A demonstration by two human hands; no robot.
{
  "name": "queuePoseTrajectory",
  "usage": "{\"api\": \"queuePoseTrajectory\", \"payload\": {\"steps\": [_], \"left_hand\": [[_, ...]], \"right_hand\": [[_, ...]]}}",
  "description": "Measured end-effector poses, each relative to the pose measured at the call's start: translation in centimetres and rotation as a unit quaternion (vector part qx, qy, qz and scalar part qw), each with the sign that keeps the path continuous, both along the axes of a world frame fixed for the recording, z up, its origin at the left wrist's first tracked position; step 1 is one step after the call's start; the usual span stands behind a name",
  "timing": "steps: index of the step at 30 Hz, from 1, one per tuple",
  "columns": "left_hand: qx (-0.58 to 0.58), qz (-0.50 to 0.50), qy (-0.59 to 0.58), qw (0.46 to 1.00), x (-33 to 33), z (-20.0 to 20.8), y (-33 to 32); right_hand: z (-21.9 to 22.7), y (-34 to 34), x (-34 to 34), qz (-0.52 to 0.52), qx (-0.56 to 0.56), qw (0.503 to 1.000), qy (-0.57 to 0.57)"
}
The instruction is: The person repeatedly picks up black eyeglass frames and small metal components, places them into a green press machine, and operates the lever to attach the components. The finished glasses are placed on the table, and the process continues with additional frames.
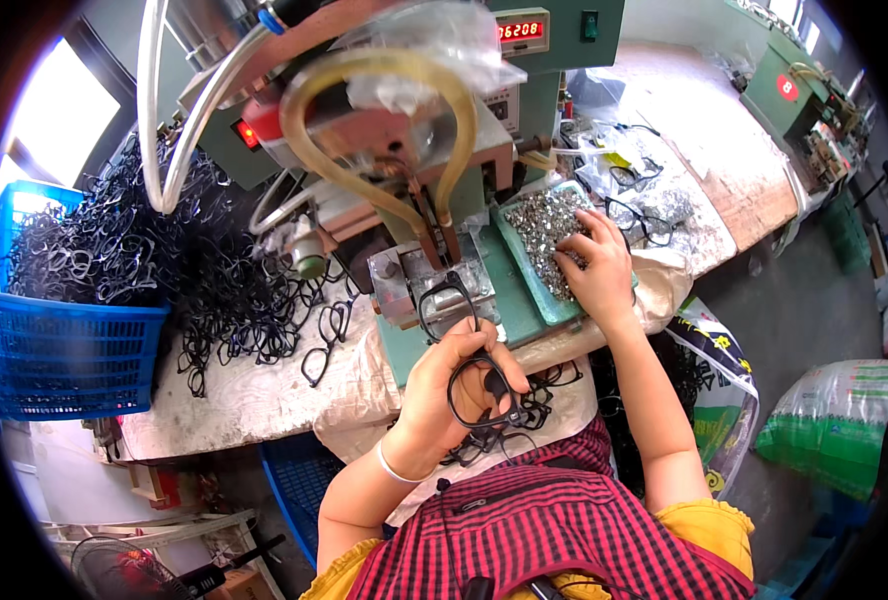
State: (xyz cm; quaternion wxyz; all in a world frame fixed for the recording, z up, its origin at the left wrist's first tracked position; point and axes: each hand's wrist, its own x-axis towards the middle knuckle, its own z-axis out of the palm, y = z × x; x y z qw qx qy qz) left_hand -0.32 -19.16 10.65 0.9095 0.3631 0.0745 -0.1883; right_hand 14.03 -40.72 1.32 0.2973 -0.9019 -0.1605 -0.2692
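Note:
My left hand [444,385] grips a black eyeglass frame [482,422]. One rim hangs below my fingers, and the other [446,292] reaches up to the metal fixture [426,285] of a bench machine. Two copper-coloured machine arms [438,240] come down just above that rim. To the right, my right hand [600,268] rests over a pale green tray [547,303] of small shiny metal parts [544,225]. Its thumb and forefinger are bent close together at the parts; anything pinched there is too small to make out.
Heaps of black eyeglass frames [244,310] spread beside a full blue basket [74,350] at left. More frames [534,405] lie below my left hand. A thick yellowish hose [304,90] loops over the machine. Loose glasses [644,220] lie beyond the tray. Plastic sacks [824,430] stand at right.

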Motion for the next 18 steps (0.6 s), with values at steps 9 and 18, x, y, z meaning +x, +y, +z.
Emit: {"api": "queuePoseTrajectory", "payload": {"steps": [9, 18], "left_hand": [[0.041, -0.104, -0.040, 0.993, -3.1, -1.6, 3.6], [0.628, 0.345, -0.079, 0.693, -5.9, -3.4, 16.2]], "right_hand": [[0.1, 0.5, -0.9, 0.020, 0.083, 0.996, -0.017], [-0.1, 2.6, 0.6, 0.065, 0.455, 0.878, 0.134]]}}
